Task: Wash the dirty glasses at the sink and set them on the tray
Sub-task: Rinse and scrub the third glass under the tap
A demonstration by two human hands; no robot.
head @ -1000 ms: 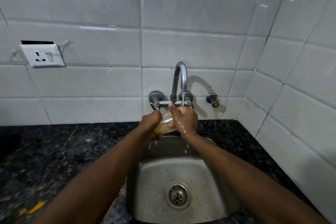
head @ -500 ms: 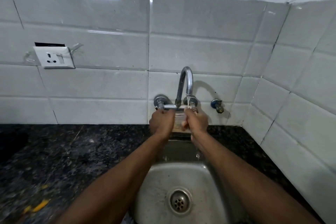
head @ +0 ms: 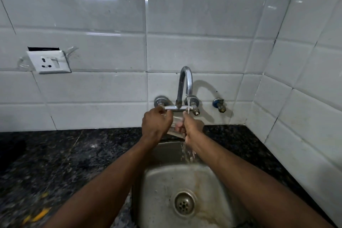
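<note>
A clear drinking glass [head: 175, 127] is held tilted under the running stream from the chrome tap [head: 186, 81], above the back of the steel sink [head: 212, 187]. My left hand [head: 157, 123] curls round the glass's left side, just below the tap's left handle [head: 161, 102]. My right hand [head: 192, 128] grips its right side, with fingers showing through the glass. Water spills off my right wrist into the basin. Most of the glass is hidden by my hands. No tray is in view.
A dark speckled stone counter [head: 64, 157] runs on both sides of the sink, with yellow scraps [head: 38, 215] at the near left. White tiled walls meet in a corner on the right. There is a wall socket [head: 49, 62] at left, a small valve [head: 219, 104] beside the tap, and the drain [head: 184, 204].
Both hands have lifted the glass from just above the sink's back rim up under the spout. The yellowish contents seen a second ago are gone, and water now spills into the basin.
</note>
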